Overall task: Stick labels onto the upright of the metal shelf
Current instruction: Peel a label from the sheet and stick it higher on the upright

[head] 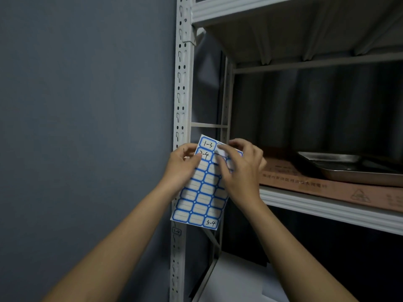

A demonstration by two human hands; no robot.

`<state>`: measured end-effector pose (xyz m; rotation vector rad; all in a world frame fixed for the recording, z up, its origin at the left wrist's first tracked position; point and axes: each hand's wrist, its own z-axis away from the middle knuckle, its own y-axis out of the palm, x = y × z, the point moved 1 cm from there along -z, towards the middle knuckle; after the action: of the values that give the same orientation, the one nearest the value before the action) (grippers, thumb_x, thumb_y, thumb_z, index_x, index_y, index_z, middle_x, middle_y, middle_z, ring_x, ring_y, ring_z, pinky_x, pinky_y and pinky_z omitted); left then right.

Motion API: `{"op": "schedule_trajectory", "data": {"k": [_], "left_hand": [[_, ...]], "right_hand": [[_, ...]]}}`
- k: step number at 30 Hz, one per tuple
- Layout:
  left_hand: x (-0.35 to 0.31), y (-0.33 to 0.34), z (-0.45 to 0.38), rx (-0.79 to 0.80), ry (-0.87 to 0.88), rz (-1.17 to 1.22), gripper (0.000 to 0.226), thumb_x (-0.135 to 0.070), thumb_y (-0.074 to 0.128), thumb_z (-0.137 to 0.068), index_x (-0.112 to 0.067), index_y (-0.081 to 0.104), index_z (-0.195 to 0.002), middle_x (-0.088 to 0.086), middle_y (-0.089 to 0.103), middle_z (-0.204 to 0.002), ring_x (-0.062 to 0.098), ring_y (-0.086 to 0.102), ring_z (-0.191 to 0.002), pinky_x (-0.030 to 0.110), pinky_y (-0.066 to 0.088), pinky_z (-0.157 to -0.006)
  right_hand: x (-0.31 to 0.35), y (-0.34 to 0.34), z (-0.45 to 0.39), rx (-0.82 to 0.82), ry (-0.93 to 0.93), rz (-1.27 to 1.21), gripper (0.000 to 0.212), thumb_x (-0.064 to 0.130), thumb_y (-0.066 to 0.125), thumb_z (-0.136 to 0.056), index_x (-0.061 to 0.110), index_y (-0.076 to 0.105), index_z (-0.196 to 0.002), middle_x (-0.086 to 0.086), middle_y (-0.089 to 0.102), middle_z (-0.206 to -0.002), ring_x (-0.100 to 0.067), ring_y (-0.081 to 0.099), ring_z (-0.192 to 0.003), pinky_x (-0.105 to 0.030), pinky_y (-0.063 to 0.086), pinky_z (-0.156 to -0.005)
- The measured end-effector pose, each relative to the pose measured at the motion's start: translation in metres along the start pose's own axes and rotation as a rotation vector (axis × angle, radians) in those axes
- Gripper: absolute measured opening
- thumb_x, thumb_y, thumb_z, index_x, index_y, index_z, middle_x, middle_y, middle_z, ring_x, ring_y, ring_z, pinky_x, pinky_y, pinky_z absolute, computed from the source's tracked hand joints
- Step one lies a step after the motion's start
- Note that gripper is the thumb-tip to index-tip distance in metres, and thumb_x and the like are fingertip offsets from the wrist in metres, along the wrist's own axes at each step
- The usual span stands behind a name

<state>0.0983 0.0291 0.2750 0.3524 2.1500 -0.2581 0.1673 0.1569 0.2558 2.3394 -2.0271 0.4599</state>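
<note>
A: Left hand (182, 165)?
B: Thumb pinches the blue-bordered white label sheet (201, 192), just right of the perforated white metal upright (182, 88).
A: Right hand (242, 165)?
B: Fingertips pinch a label at the sheet's top.

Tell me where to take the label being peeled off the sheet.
Pinch the label at its lifted white edge near the sheet's top, coming from the right with the right hand. That edge already stands off the backing; the left hand steadies the sheet's left side.

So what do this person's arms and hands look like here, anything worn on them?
Both forearms are bare, with no sleeves in view. The left hand and right hand wear no gloves, and no rings, watch or wristband show. Fingernails look short and unpainted.
</note>
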Motion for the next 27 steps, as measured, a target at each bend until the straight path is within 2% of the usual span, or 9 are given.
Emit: {"op": "schedule_trajectory", "data": {"k": [2,4,9,13,16,19,23,27], "left_hand": [[0.000,0.000,0.001,0.029,0.010,-0.011,0.015,-0.015,0.055,-0.094,-0.018,0.062,-0.107,-0.007,0.063,-0.094,0.004,0.063,-0.077,0.017,0.052,-0.062],[0.000,0.000,0.001,0.040,0.025,-0.015,0.015,-0.014,0.056,-0.093,-0.017,0.064,-0.105,-0.007,0.064,-0.091,0.001,0.062,-0.073,0.012,0.049,-0.061],[0.001,-0.003,0.002,0.064,0.034,-0.027,0.016,-0.012,0.057,-0.092,-0.025,0.066,-0.091,-0.001,0.066,-0.094,0.013,0.062,-0.087,0.027,0.051,-0.082],[0.002,-0.006,0.000,0.098,0.061,-0.050,0.020,-0.008,0.057,-0.091,-0.025,0.065,-0.085,-0.002,0.066,-0.090,0.013,0.059,-0.089,0.030,0.047,-0.089],[0.001,-0.007,0.000,0.110,0.063,-0.068,0.023,-0.009,0.057,-0.092,-0.028,0.061,-0.080,-0.010,0.061,-0.083,0.007,0.056,-0.083,0.022,0.045,-0.084],[0.000,-0.009,-0.002,0.098,0.080,-0.086,0.023,-0.010,0.057,-0.092,-0.029,0.061,-0.079,-0.011,0.061,-0.081,0.005,0.056,-0.081,0.016,0.044,-0.076],[0.004,-0.011,-0.003,0.077,0.080,-0.122,0.022,-0.011,0.057,-0.092,-0.029,0.062,-0.079,-0.009,0.062,-0.084,0.007,0.056,-0.081,0.021,0.046,-0.078],[0.006,-0.014,-0.004,0.046,0.094,-0.187,0.022,-0.013,0.057,-0.092,-0.031,0.060,-0.080,-0.009,0.063,-0.084,0.009,0.057,-0.079,0.023,0.046,-0.077]], "right_hand": [[0.007,0.003,-0.004,-0.001,-0.106,0.014,0.021,0.030,0.062,-0.086,0.021,0.071,-0.104,0.001,0.060,-0.110,-0.016,0.036,-0.105,-0.031,0.022,-0.086],[0.011,0.007,-0.007,0.030,-0.140,0.017,0.024,0.032,0.060,-0.085,0.021,0.072,-0.102,0.002,0.063,-0.104,-0.016,0.037,-0.101,-0.031,0.022,-0.082],[0.013,0.013,-0.008,0.062,-0.093,-0.017,0.020,0.030,0.066,-0.084,0.019,0.073,-0.100,0.004,0.067,-0.096,-0.020,0.048,-0.097,-0.032,0.026,-0.079],[0.014,0.014,-0.010,0.114,-0.060,-0.051,0.019,0.028,0.071,-0.084,0.016,0.074,-0.099,0.002,0.070,-0.094,-0.022,0.053,-0.097,-0.032,0.032,-0.080],[0.013,0.015,-0.015,0.154,-0.033,-0.068,0.018,0.027,0.071,-0.084,0.016,0.075,-0.097,0.001,0.072,-0.093,-0.022,0.055,-0.097,-0.038,0.043,-0.082],[0.015,0.015,-0.018,0.188,-0.020,-0.087,0.018,0.027,0.069,-0.086,0.016,0.075,-0.099,0.001,0.072,-0.094,-0.021,0.055,-0.099,-0.039,0.044,-0.084],[0.016,0.017,-0.018,0.226,0.044,-0.130,0.016,0.030,0.068,-0.087,0.022,0.076,-0.097,0.008,0.073,-0.093,-0.014,0.057,-0.098,-0.029,0.043,-0.082],[0.019,0.020,-0.018,0.269,0.184,-0.323,0.010,0.028,0.070,-0.085,0.023,0.078,-0.089,0.012,0.074,-0.082,-0.003,0.066,-0.082,-0.035,0.055,-0.079]]}}
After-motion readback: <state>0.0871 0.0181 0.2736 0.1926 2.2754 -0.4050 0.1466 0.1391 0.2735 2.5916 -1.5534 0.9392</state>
